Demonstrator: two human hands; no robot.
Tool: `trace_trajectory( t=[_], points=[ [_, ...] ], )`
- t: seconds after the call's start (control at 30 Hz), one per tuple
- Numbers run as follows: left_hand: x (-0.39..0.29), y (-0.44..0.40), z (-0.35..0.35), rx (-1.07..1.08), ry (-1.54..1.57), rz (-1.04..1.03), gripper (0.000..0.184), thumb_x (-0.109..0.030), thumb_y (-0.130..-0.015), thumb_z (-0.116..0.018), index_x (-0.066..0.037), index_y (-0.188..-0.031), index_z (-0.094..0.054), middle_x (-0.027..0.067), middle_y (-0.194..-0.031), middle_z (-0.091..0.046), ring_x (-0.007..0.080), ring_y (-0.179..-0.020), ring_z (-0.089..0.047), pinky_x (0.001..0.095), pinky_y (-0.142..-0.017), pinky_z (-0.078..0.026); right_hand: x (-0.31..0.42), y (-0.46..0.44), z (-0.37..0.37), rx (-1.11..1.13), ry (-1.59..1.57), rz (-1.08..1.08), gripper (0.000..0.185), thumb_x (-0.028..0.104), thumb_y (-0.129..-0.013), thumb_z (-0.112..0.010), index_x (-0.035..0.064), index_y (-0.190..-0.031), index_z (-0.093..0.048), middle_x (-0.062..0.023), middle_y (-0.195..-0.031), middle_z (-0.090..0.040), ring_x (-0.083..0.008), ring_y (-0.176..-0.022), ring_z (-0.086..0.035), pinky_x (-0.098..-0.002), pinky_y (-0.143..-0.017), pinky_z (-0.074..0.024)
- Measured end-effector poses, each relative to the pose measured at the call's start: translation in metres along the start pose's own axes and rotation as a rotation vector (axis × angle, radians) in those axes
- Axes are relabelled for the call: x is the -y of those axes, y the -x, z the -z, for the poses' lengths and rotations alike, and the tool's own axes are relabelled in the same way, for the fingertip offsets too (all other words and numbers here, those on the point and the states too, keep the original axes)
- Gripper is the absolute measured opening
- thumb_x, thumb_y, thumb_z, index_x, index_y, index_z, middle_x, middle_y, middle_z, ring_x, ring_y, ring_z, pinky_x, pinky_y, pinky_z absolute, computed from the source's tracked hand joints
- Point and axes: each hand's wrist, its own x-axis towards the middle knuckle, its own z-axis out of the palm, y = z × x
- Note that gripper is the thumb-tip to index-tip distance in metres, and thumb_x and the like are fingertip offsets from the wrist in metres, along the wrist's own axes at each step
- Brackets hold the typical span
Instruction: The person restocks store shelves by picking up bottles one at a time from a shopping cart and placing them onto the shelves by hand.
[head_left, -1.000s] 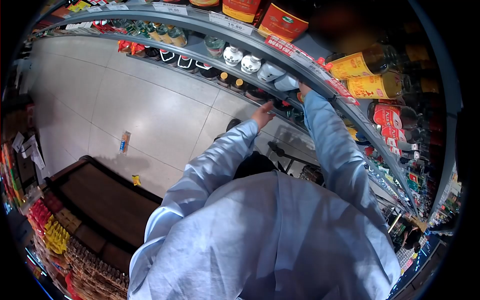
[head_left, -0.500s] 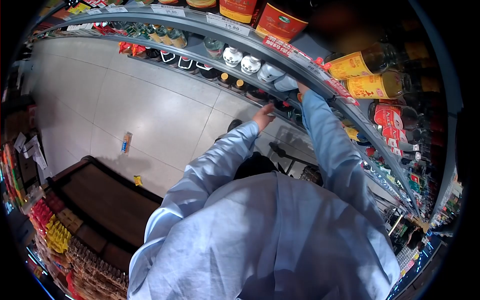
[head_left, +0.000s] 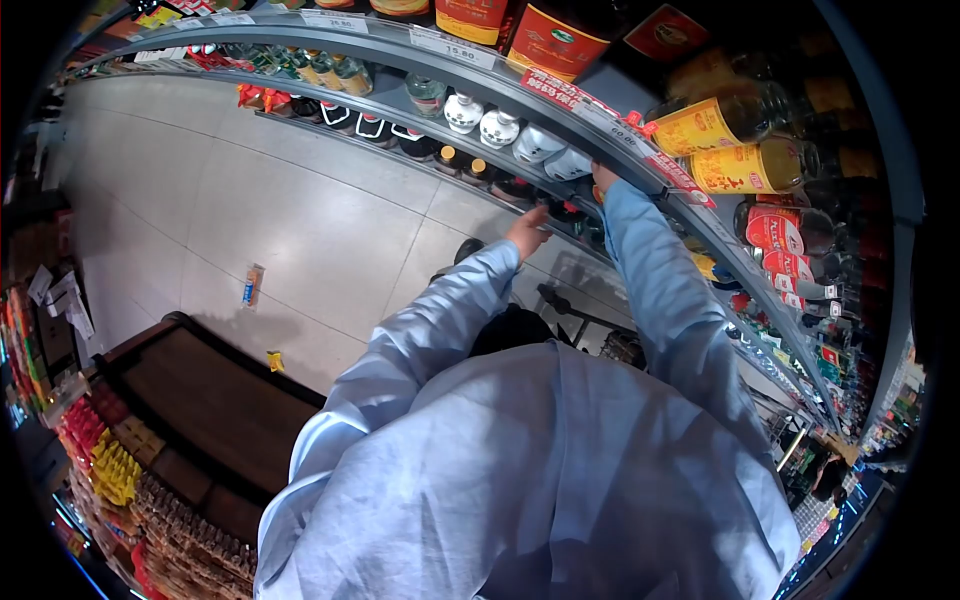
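My right hand [head_left: 604, 178] reaches in under the edge of the upper shelf, at the end of a row of white bottles. Beside it is the nearest white bottle [head_left: 568, 163], tilted in the view; whether my fingers touch it is hidden. Lower and to the left, my left hand [head_left: 527, 232] hovers by the front of the bottom shelf with its fingers apart and nothing in them. Dark bottles [head_left: 513, 188] stand on that bottom shelf near my left hand. Further along the middle shelf are more white bottles [head_left: 500, 128].
Large bottles with yellow labels [head_left: 735, 170] and red labels [head_left: 775, 230] fill the upper shelf, above a price strip [head_left: 610, 130]. A cart [head_left: 585, 320] is partly hidden below my arms. Small packets [head_left: 252, 287] lie on the floor [head_left: 300, 200], near a brown-topped display stand [head_left: 215, 400].
Dark marks now show on the white bottle beside my right hand, where it looked plain before. My right hand has shifted slightly; my left hand holds its place.
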Motion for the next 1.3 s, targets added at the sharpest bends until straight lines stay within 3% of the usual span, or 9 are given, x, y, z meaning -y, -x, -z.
trace_trajectory(
  t=[0.13,0.37,0.53,0.67,0.77,0.87,0.9,1.03,1.3],
  points=[
    [0.001,-0.001,-0.001,-0.002,-0.034,-0.006,0.07,0.011,-0.074,-0.044,-0.015,-0.136,-0.026,0.0108,-0.136,-0.033,0.0212,-0.109,-0.05,0.0274,-0.078,-0.039,0.0,0.003,-0.011,-0.066,-0.028,0.03,0.048,0.038,-0.083,-0.046,0.0134,-0.124,-0.044,-0.0149,-0.129,-0.041,-0.0328,-0.121,-0.036,-0.0435,-0.102,-0.0241],
    [0.002,-0.003,-0.004,0.004,-0.036,-0.024,0.069,0.01,-0.074,-0.043,-0.015,-0.136,-0.027,0.0109,-0.135,-0.035,0.0208,-0.108,-0.051,0.0263,-0.076,-0.039,0.0,-0.002,-0.015,0.06,0.013,0.004,0.047,0.036,-0.084,-0.046,0.0123,-0.125,-0.043,-0.0136,-0.129,-0.041,-0.0319,-0.121,-0.036,-0.043,-0.103,-0.0238],
    [-0.001,0.002,-0.004,-0.004,0.062,-0.007,0.069,0.014,-0.07,-0.049,-0.008,-0.133,-0.032,0.0158,-0.132,-0.037,0.0245,-0.115,-0.043,0.0311,-0.082,-0.044,-0.005,-0.005,-0.031,0.13,-0.034,-0.006,0.047,0.035,-0.085,-0.046,0.0114,-0.125,-0.042,-0.0127,-0.13,-0.04,-0.0313,-0.121,-0.035,-0.0426,-0.103,-0.0236],
    [0.0,-0.002,-0.002,-0.01,0.032,-0.059,0.066,0.013,-0.07,-0.05,-0.006,-0.131,-0.034,0.0161,-0.129,-0.039,0.0243,-0.112,-0.046,0.0327,-0.084,-0.044,-0.014,-0.003,-0.069,0.076,-0.23,-0.02,0.052,0.039,-0.08,-0.052,0.0101,-0.122,-0.045,-0.0191,-0.123,-0.045,-0.0373,-0.117,-0.039,-0.0418,-0.1,-0.0283],
    [-0.007,0.0,-0.004,-0.023,-0.001,0.031,0.06,0.005,-0.076,-0.048,-0.016,-0.132,-0.034,0.0063,-0.13,-0.042,0.0169,-0.105,-0.052,0.0262,-0.075,-0.039,0.002,0.026,-0.026,0.161,-0.206,-0.061,0.052,0.034,-0.078,-0.057,0.0083,-0.122,-0.045,-0.022,-0.121,-0.045,-0.0394,-0.113,-0.041,-0.0428,-0.097,-0.0316],
    [-0.017,0.005,-0.014,0.015,-0.146,0.04,0.055,0.004,-0.077,-0.049,-0.015,-0.128,-0.039,0.0044,-0.126,-0.045,0.0151,-0.103,-0.052,0.0261,-0.075,-0.038,0.004,0.065,0.017,0.224,-0.45,-0.073,0.052,0.025,-0.076,-0.061,0.0066,-0.122,-0.045,-0.0237,-0.12,-0.046,-0.0401,-0.109,-0.044,-0.0433,-0.093,-0.0362],
    [-0.022,0.009,-0.019,0.059,-0.045,0.07,0.052,0.004,-0.077,-0.05,-0.014,-0.125,-0.043,0.0033,-0.122,-0.049,0.014,-0.101,-0.053,0.0253,-0.076,-0.037,0.002,0.084,0.029,0.215,-0.487,-0.056,0.051,0.021,-0.075,-0.062,0.0058,-0.121,-0.045,-0.0233,-0.118,-0.047,-0.0394,-0.108,-0.046,-0.0429,-0.091,-0.0381],
    [-0.036,0.023,-0.045,0.282,-0.198,0.111,0.041,-0.006,-0.078,-0.049,-0.013,-0.119,-0.049,0.0015,-0.113,-0.055,0.0118,-0.097,-0.052,0.0269,-0.08,-0.037,-0.034,0.155,0.048,0.347,-0.659,0.016,0.045,0.015,-0.074,-0.06,0.0112,-0.117,-0.049,-0.0183,-0.106,-0.056,-0.0333,-0.095,-0.055,-0.0395,-0.082,-0.0445],
    [-0.015,0.021,-0.123,0.524,-0.498,0.248,0.041,-0.011,-0.079,-0.05,-0.014,-0.12,-0.048,0.0003,-0.111,-0.056,0.0106,-0.097,-0.052,0.0261,-0.079,-0.039,-0.102,0.314,0.03,0.214,-0.72,-0.563,0.023,0.013,-0.073,-0.057,0.008,-0.095,-0.06,-0.0123,-0.088,-0.063,-0.0297,-0.081,-0.061,-0.0377,-0.072,-0.049]
  ],
)
